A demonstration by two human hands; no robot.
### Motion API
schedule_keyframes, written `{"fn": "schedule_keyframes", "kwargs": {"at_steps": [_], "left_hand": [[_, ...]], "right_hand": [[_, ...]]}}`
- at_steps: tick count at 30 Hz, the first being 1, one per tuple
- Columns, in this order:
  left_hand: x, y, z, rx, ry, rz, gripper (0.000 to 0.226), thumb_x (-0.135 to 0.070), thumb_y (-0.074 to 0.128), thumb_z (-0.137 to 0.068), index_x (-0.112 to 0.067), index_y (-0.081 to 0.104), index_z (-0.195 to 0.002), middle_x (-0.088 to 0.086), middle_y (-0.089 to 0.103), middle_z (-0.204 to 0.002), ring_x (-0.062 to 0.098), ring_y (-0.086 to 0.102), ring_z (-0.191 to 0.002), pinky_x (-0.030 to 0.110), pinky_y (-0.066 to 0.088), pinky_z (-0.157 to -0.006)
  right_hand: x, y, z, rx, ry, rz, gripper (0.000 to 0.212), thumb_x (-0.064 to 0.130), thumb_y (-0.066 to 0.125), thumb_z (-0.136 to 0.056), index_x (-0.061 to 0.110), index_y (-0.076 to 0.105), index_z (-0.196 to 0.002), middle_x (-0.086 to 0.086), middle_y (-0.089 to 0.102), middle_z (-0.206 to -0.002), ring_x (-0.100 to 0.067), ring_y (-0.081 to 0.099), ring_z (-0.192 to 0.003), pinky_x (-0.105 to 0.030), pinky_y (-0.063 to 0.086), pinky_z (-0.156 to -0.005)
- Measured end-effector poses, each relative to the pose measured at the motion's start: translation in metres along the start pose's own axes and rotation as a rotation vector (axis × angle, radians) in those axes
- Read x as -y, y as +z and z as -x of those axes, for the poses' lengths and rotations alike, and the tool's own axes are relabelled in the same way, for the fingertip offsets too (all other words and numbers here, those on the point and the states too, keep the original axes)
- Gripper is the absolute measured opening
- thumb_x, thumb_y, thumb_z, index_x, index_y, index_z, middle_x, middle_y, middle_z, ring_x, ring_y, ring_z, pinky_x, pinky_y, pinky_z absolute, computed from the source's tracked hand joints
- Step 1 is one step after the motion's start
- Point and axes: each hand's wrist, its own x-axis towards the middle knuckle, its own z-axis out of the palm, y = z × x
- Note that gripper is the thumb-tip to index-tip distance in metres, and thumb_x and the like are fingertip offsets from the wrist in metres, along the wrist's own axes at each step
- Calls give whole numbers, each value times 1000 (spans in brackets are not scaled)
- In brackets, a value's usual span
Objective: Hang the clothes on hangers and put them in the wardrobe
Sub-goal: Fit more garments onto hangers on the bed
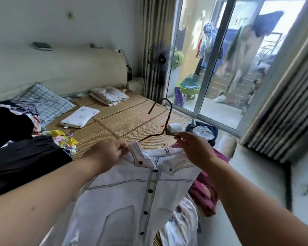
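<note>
Head view: white shirt held up over the bed, hanger at its collar.

Left hand (112, 151) pinches the collar of the white shirt (132, 192), fingers curled tight on the cloth. The right hand (194, 150) pinches one arm of the dark hanger (168, 119), whose other arm runs into the collar, hook tilted upward. The shirt hangs between both forearms, above the woven bed mat (123, 118), with black clothes (16, 157) piled to the left and a maroon garment (204, 192) to the right.
</note>
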Motion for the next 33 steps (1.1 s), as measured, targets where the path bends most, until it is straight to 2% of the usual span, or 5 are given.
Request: {"fn": "schedule_keyframes", "kwargs": {"at_steps": [5,10,19,30,33], "left_hand": [[-111,45,-19,39,69,55,15,-39,51,-93,-30,59,-84,-2,66,-82,20,59,-78,30,43,-65],[-224,107,-55,31,108,125,14,-32,53,-94,-27,56,-81,-4,62,-83,18,55,-79,28,34,-62],[-383,193,-138,58,124,271,13,-30,55,-92,-29,59,-80,-6,61,-79,11,53,-68,23,36,-56],[-366,283,-263,133,37,209,14,-42,53,-91,-36,55,-78,-20,51,-69,-2,45,-66,22,28,-52],[-340,309,-308,170,-25,231,13,-38,54,-91,-32,58,-80,-13,61,-78,11,56,-76,25,37,-60]], "right_hand": [[-88,-83,30,-159,-16,80,14,27,60,-92,19,71,-92,3,67,-76,-9,55,-64,-11,37,-57],[-196,-156,41,-123,28,191,22,33,53,-94,26,68,-107,-4,73,-97,-29,67,-84,-35,53,-71],[-346,-268,14,-187,7,290,22,31,53,-93,21,70,-102,-7,73,-97,-31,67,-86,-42,54,-76],[-457,-210,-99,12,72,216,19,30,62,-89,23,73,-103,-1,74,-94,-22,68,-85,-33,53,-78],[-482,-171,-142,82,90,229,18,31,63,-89,22,73,-100,-4,74,-96,-26,68,-88,-36,52,-76]]}}
